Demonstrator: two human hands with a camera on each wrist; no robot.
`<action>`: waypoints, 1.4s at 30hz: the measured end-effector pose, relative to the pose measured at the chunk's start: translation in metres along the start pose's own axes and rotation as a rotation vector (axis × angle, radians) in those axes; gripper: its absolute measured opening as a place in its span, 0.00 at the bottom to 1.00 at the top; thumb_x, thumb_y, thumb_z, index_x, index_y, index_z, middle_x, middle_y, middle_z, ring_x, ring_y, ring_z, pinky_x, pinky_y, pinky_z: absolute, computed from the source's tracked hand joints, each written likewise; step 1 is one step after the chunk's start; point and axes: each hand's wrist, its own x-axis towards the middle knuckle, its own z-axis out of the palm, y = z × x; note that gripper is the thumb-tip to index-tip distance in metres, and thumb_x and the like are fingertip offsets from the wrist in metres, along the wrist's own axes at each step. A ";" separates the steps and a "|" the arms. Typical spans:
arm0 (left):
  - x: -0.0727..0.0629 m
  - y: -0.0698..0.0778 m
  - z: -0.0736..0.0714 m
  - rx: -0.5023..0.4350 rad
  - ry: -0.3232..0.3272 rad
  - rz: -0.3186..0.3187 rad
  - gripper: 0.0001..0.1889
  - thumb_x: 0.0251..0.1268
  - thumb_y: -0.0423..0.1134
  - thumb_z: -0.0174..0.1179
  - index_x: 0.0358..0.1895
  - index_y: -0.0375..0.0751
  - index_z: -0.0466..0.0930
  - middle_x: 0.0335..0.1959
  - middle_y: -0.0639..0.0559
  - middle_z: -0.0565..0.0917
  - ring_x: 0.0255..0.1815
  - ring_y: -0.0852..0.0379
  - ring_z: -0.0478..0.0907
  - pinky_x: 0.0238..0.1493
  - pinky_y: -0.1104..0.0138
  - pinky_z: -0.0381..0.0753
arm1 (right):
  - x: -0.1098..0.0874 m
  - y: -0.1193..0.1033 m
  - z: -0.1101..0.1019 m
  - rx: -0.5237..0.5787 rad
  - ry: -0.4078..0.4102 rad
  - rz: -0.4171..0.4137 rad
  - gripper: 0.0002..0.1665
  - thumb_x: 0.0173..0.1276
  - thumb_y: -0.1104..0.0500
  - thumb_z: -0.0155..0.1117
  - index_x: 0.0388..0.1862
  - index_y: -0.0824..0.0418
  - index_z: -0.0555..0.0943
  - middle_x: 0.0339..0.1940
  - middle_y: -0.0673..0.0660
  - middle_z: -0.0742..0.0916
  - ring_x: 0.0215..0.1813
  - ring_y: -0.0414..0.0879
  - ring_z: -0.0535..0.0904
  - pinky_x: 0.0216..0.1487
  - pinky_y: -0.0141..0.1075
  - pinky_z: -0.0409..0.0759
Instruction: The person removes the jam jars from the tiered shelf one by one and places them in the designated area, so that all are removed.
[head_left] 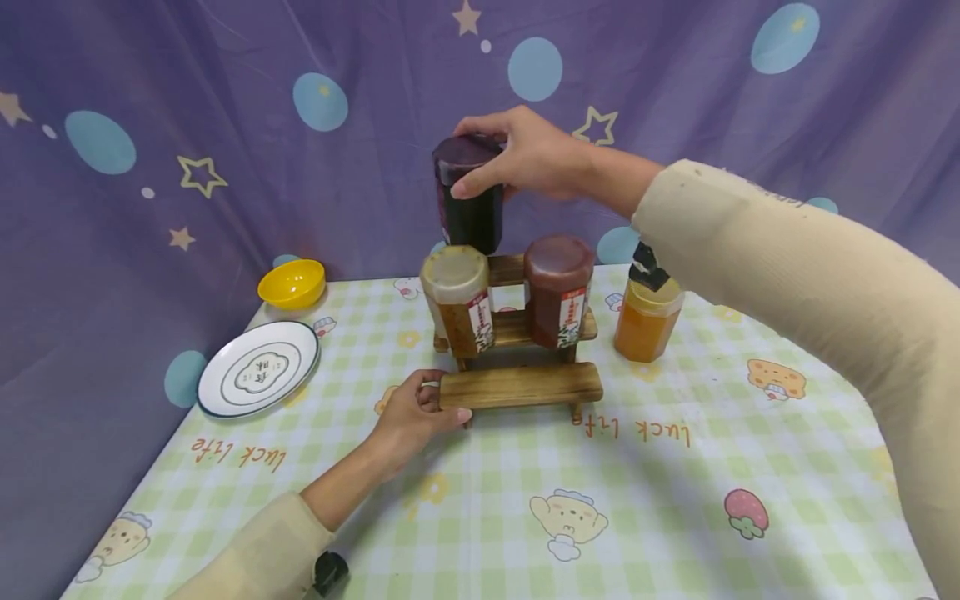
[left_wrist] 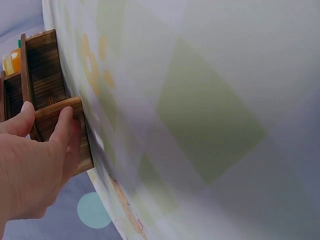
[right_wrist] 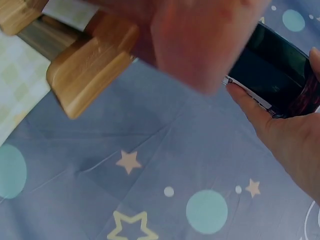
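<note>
My right hand grips a dark jar near its lid, holding it upright at the rear of a stepped wooden rack. The jar's base is hidden behind an amber-brown jar with a pale lid. That jar and a red jar stand on the middle step. In the right wrist view, fingers wrap the side of the dark jar. My left hand holds the left end of the lowest step, its thumb and fingers pinching the wooden board in the left wrist view.
An orange-yellow jar stands right of the rack, partly under my right sleeve. At the left lie a white plate and a yellow bowl. A purple curtain hangs behind the checked tablecloth.
</note>
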 end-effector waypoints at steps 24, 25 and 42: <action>-0.004 0.002 0.000 0.016 -0.013 0.004 0.34 0.55 0.31 0.70 0.64 0.42 0.63 0.32 0.50 0.65 0.28 0.57 0.61 0.33 0.65 0.70 | -0.030 0.010 -0.062 -0.120 0.237 0.091 0.44 0.52 0.55 0.79 0.69 0.49 0.71 0.61 0.55 0.71 0.53 0.49 0.74 0.50 0.44 0.77; -0.004 0.002 0.000 0.019 -0.011 0.004 0.34 0.55 0.31 0.70 0.64 0.42 0.63 0.32 0.50 0.65 0.28 0.57 0.61 0.33 0.65 0.71 | -0.031 0.012 -0.064 -0.117 0.247 0.100 0.44 0.51 0.55 0.79 0.68 0.49 0.71 0.61 0.55 0.71 0.53 0.49 0.74 0.51 0.45 0.77; -0.002 0.001 -0.001 0.051 0.015 -0.008 0.36 0.54 0.32 0.71 0.65 0.42 0.63 0.34 0.49 0.67 0.31 0.56 0.63 0.34 0.65 0.70 | -0.063 0.035 -0.102 -0.167 0.353 0.163 0.40 0.49 0.51 0.80 0.62 0.49 0.75 0.54 0.54 0.75 0.48 0.49 0.76 0.37 0.28 0.82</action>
